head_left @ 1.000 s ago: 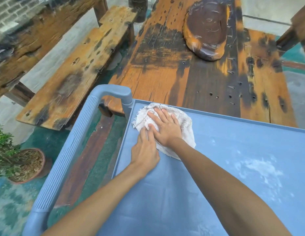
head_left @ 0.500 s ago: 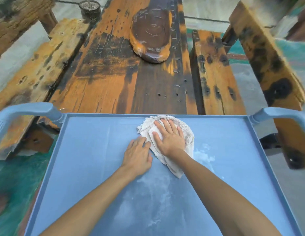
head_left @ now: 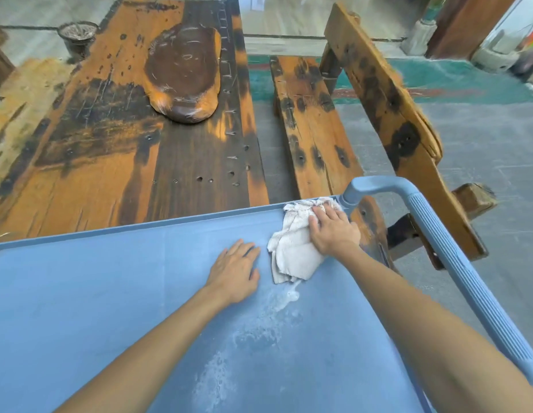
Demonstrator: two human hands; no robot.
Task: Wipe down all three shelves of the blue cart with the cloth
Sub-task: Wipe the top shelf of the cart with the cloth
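The blue cart's top shelf (head_left: 110,293) fills the lower part of the view. A white cloth (head_left: 292,251) lies crumpled in its far right corner, under my right hand (head_left: 332,231), which presses on the cloth's upper part. My left hand (head_left: 235,269) rests flat on the bare shelf just left of the cloth, fingers together, not touching it. A streak of white powder (head_left: 259,329) runs from below the cloth toward me. The two lower shelves are hidden.
The cart's ribbed blue handle (head_left: 455,263) curves along the right side. Beyond the far rim stand a worn wooden table (head_left: 125,144) with a dark wooden slab (head_left: 184,73), a bench (head_left: 312,129) to the right and a small pot (head_left: 77,34) far left.
My right hand has slid the cloth from the shelf's far left corner across to its far right corner. My left hand has come off the cloth and now lies beside it.
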